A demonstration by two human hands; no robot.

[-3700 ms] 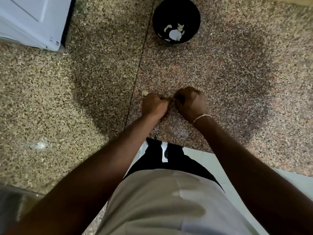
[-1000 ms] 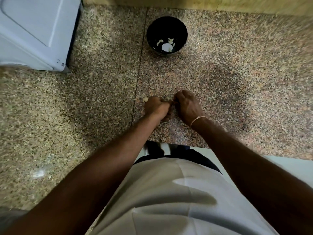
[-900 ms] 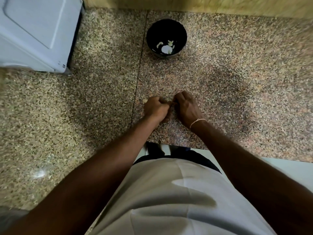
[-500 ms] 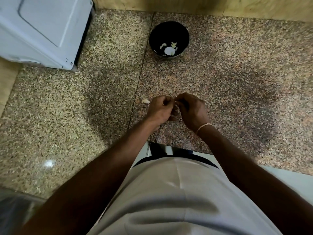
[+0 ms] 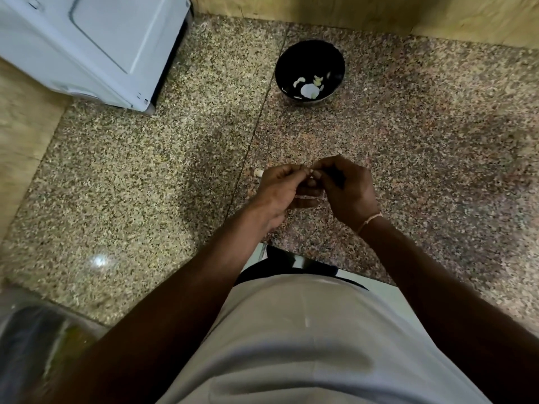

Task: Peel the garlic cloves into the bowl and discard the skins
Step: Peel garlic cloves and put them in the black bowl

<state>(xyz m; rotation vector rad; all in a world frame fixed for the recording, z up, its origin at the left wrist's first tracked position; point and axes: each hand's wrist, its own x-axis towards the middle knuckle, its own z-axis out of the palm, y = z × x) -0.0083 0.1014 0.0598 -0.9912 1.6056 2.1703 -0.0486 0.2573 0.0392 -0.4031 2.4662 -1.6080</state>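
My left hand point(image 5: 280, 189) and my right hand point(image 5: 347, 191) meet above the speckled granite counter point(image 5: 145, 185), fingertips together. Between them they pinch a small pale garlic clove point(image 5: 311, 171), mostly hidden by the fingers. Another pale clove point(image 5: 258, 172) lies on the counter just left of my left hand. A black bowl point(image 5: 284, 65) stands at the back, holding several pale garlic pieces point(image 5: 309, 87).
A white appliance point(image 5: 96, 45) stands at the back left of the counter. A wooden wall panel point(image 5: 379, 13) runs behind the bowl. A dark bag or bin point(image 5: 32, 345) shows at the lower left, below the counter edge.
Both hands stayed together working the clove, lifting slightly with the fingers more spread at the tips. The view shifted, so the bowl and appliance sit lower in frame.
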